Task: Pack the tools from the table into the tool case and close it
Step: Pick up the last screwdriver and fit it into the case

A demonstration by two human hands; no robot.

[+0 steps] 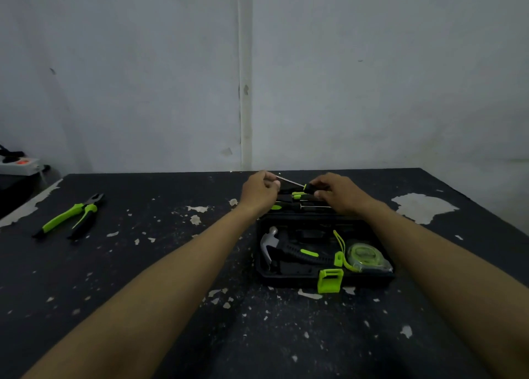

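Both hands meet over the far half of the open tool case [372, 278], which sits right of the table's [171, 307] middle, toward its far edge. The left hand [259, 191] pinches the bare metal shaft of a screwdriver [297, 184] between thumb and fingertips. The right hand [336, 192] curls around its black and green handle. The screwdriver hangs just above the slots where other screwdrivers [303, 205] already lie.

A hammer [289, 248] and a tape measure [366, 257] fill the near half of the case, and a green latch [330, 280] hangs open at its near wall. Pliers [73, 217] lie near the table's left edge, well apart from the case.

If the screwdriver goes in askew or only half pressed, it will likely sit proud of its slot and block the case from closing. The thin shaft could also slip from so light a pinch. The pliers, so far off, are easy to forget.
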